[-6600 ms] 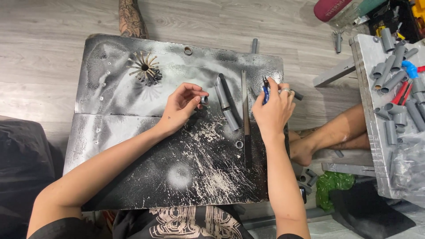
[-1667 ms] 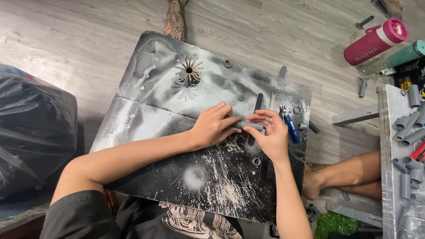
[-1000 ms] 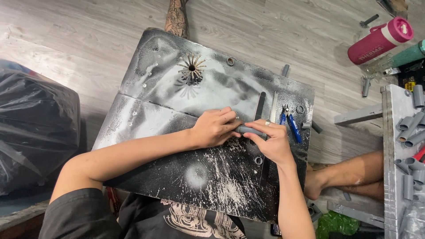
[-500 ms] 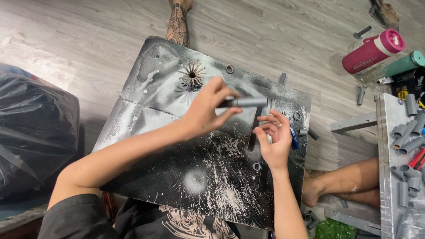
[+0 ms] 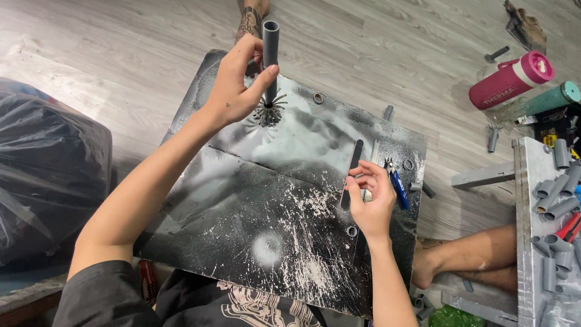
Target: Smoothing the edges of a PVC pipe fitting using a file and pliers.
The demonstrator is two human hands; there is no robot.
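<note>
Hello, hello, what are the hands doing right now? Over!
Left hand gripping grey pipe, upright over the spiky splayed piece. Right hand curled above the dark strip, contents unclear. Blue-handled pliers beside it. Nothing blocking.

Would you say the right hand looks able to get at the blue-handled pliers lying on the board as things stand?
Probably yes. The right hand rests just beside the blue-handled pliers on the board, with nothing lying between them. Its fingers are curled, seemingly around something small, so it may need to free them first.

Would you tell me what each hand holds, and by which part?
The left hand grips a grey tube around its middle. What the right hand pinches cannot be told.
</note>
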